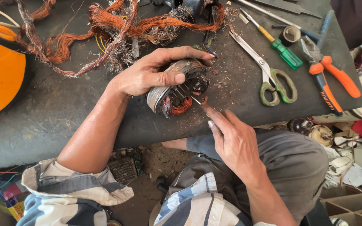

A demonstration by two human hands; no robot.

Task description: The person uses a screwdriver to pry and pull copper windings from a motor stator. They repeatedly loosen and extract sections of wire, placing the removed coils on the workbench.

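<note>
Motor stator rests tilted on dark bench, near front edge. Left hand clamps stator from above, apparently to steady it. Right hand pinches thin metal pick at winding slot; pick tip hard to make out. Stripped copper wire behind stator; scissors, pliers to its right.

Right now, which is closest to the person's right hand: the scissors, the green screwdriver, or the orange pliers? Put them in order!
Measured from the right hand in the head view:
1. Scissors, green handles, just up and to the right on the dark bench.
2. Green screwdriver, beyond the scissors, toward the bench's far edge.
3. Orange pliers, farthest right, near the bench's edge.
</note>
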